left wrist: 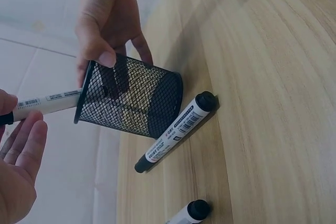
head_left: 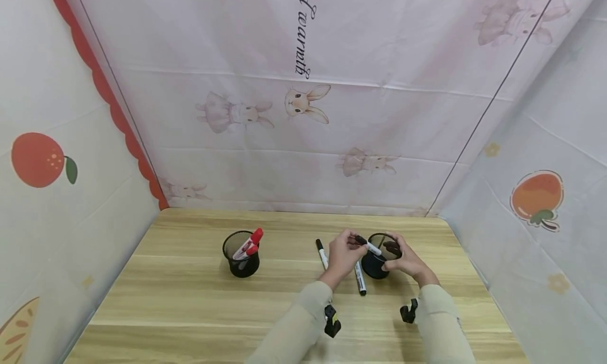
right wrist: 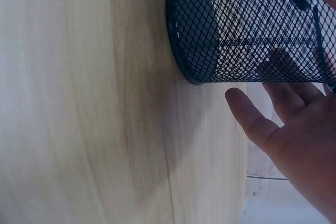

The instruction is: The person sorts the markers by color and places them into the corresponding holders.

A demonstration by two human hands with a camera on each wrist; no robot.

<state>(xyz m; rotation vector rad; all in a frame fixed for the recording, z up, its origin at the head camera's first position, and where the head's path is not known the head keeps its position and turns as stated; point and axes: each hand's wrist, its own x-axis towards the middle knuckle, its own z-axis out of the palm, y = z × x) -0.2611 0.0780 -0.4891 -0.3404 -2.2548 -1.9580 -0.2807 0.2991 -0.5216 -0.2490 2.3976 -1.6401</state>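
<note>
My left hand point(head_left: 344, 256) pinches a white marker with a black cap point(head_left: 373, 248) at its capped end. The other end of this marker point(left wrist: 50, 103) reaches in at the mouth of a black mesh pen cup point(left wrist: 131, 98). With thumb and fingers on opposite sides near the rim, my right hand point(head_left: 409, 261) grips that cup point(head_left: 374, 269). Right beside the cup's base lies a second black-capped marker point(head_left: 360, 279). A third marker point(head_left: 321, 252) lies left of it, partly hidden behind the left hand.
Farther left on the wooden table point(head_left: 189, 301) stands another mesh pen cup point(head_left: 244, 268) holding red-capped markers point(head_left: 256, 236). Printed cloth walls point(head_left: 265, 179) enclose the table at the back and both sides.
</note>
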